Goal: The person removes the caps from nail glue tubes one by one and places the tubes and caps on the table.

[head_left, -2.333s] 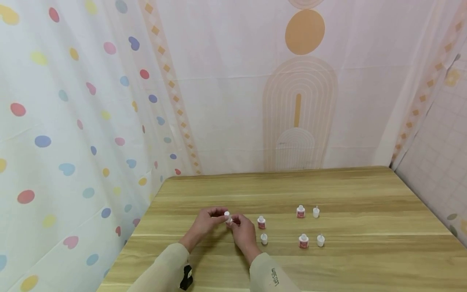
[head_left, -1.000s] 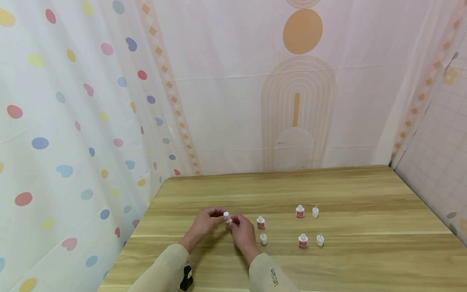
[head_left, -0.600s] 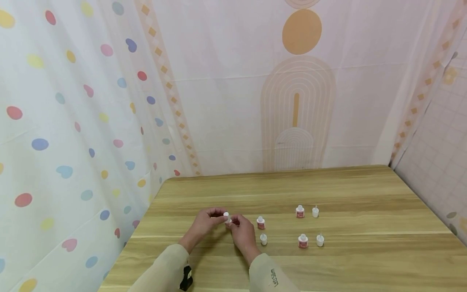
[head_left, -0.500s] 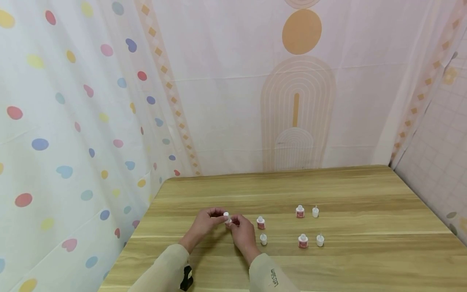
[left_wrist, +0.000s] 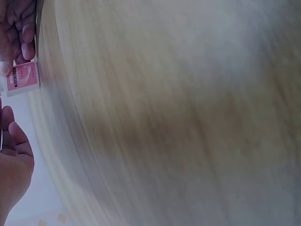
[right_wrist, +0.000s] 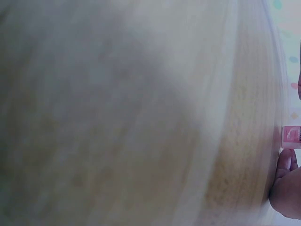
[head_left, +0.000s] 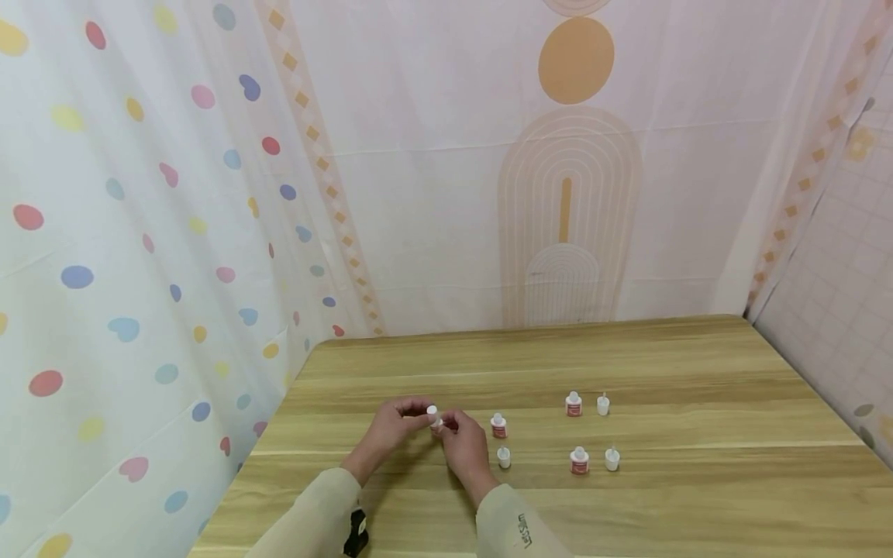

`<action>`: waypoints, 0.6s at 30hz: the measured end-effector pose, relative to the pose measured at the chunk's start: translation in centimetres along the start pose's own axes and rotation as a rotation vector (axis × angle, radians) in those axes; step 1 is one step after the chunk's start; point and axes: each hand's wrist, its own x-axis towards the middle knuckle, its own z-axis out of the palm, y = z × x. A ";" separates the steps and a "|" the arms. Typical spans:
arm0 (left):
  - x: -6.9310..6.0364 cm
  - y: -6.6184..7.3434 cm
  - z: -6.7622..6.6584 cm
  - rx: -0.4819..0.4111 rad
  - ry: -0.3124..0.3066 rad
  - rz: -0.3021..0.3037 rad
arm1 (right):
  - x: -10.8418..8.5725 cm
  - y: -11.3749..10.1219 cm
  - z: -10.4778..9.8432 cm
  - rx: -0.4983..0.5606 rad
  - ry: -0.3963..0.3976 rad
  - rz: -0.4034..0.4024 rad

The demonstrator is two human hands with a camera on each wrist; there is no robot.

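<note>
My left hand [head_left: 389, 435] pinches a white cap [head_left: 432, 411] between thumb and fingers, at the top of a small bottle. My right hand [head_left: 466, 451] grips that bottle [head_left: 437, 426] by its body. In the left wrist view the bottle [left_wrist: 24, 77] shows a pink label, with the right hand [left_wrist: 21, 28] on it and the left hand [left_wrist: 16, 165] at the lower left. The right wrist view shows the same bottle [right_wrist: 291, 137] above the right hand's fingers [right_wrist: 284, 162]. Whether the cap is seated cannot be told.
To the right stand three small uncapped bottles [head_left: 498, 426] [head_left: 574, 405] [head_left: 580, 462] with red labels. Beside them are three white caps [head_left: 504, 458] [head_left: 603, 406] [head_left: 611, 459], stems upward. A black device [head_left: 356, 533] shows by the left sleeve. Curtains border the wooden table [head_left: 670, 511].
Both hands keep their place at the bottle and its cap. The head view has shifted slightly; the other bottles and caps stand as before.
</note>
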 end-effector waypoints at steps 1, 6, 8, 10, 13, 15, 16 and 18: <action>0.0 0.0 0.0 0.000 0.003 -0.002 | 0.0 0.0 0.0 -0.002 0.000 0.000; 0.0 0.3 0.2 0.008 0.027 -0.024 | 0.0 0.1 0.0 -0.009 0.002 0.000; 0.0 0.3 0.2 0.007 0.033 -0.032 | 0.0 0.1 0.0 -0.009 0.003 0.001; 0.0 0.3 0.2 0.005 0.033 -0.034 | 0.0 0.1 0.0 -0.010 0.004 -0.001; 0.0 0.2 0.2 0.001 0.024 -0.031 | 0.0 0.0 0.0 -0.008 0.001 0.004; 0.0 0.2 0.1 -0.001 0.018 -0.027 | 0.0 0.0 0.0 -0.007 0.000 0.005; 0.0 0.2 0.1 -0.002 0.016 -0.023 | 0.0 0.0 0.0 -0.006 0.000 0.005; 0.0 0.1 0.1 0.000 0.013 -0.019 | 0.0 0.0 -0.1 -0.007 0.000 0.006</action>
